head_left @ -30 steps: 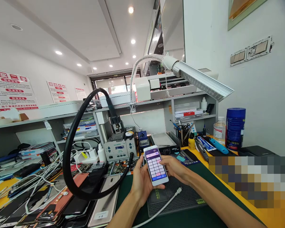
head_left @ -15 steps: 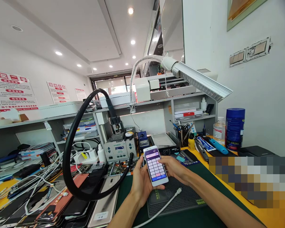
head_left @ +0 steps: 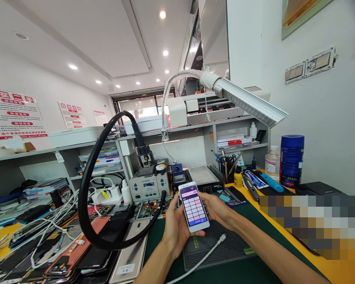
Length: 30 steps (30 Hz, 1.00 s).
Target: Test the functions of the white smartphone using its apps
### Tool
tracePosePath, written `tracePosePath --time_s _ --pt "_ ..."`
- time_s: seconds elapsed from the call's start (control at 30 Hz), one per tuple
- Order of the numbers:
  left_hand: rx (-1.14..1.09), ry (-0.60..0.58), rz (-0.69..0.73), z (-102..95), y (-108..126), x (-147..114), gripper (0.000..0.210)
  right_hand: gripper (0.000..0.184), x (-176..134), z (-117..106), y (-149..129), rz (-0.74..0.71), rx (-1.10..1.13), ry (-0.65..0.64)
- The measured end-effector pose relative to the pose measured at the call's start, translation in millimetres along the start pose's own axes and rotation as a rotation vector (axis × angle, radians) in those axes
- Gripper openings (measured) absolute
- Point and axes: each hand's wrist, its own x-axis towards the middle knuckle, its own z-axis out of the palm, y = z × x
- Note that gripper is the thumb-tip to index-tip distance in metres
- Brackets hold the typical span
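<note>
A white smartphone is tilted up toward me above the mat, its lit screen showing a grid of light keys on purple. My left hand is closed around its left side and lower back, with fingertips showing below the bottom edge. Against the right edge rests my right hand, its thumb near the upper right of the screen and its other fingers partly hidden behind the phone. Below the hands, a white cable with a bare plug end lies across a dark perforated mat.
Several phones and parts, including a gold phone, cover the left side under a thick black hose. Behind stands a grey soldering station. A blue can, a yellow bottle and tools line the right. A lamp hangs overhead.
My right thumb has drawn back from the screen's keys up toward the phone's right edge. The phone and my left hand stay in place.
</note>
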Motion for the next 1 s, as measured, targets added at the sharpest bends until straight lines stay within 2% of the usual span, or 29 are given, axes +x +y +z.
tracePosePath --time_s 0.83,1.0 --pt "-0.003 -0.005 -0.014 0.4 1.3 1.2 0.073 0.05 3.5 0.6 3.4 0.028 0.047 0.023" --pt "-0.001 -0.007 -0.011 -0.4 0.9 1.4 0.074 0.038 3.5 -1.4 4.1 -0.013 -0.001 0.009"
